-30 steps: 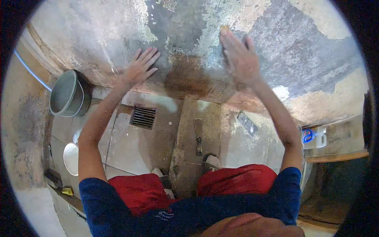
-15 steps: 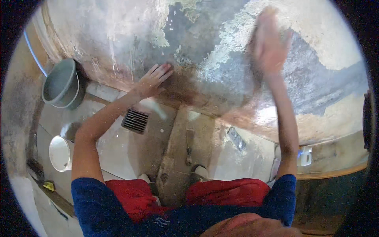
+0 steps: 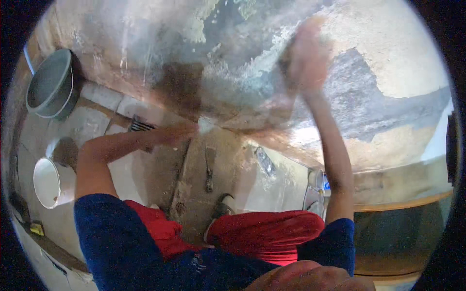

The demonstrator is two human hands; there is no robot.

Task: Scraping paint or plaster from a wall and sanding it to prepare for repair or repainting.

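My right hand [image 3: 308,63] is raised against the patchy wall [image 3: 352,72], over a stretch of flaking paint and grey plaster. Motion smears its fingers, so whether anything is under the palm does not show. A dark patch lies along its left side. My left hand [image 3: 188,132] is low, near the foot of the wall, with the forearm reaching across the floor. Its fingers are blurred, beside a bright whitish patch [image 3: 206,125] I cannot make out. On the floor between my feet lies a thin tool with a dark handle [image 3: 208,179].
A grey-green bucket [image 3: 51,87] leans at the far left, with a white bucket [image 3: 47,182] nearer. A floor grate [image 3: 141,124] shows past my left forearm. A flat, whitish-smeared tool [image 3: 265,161] lies right of centre. A wooden-edged surface [image 3: 403,201] stands at the right.
My left hand has come down off the wall toward its base. My right hand has shifted left and slightly down along the wall. The whole view has moved somewhat.
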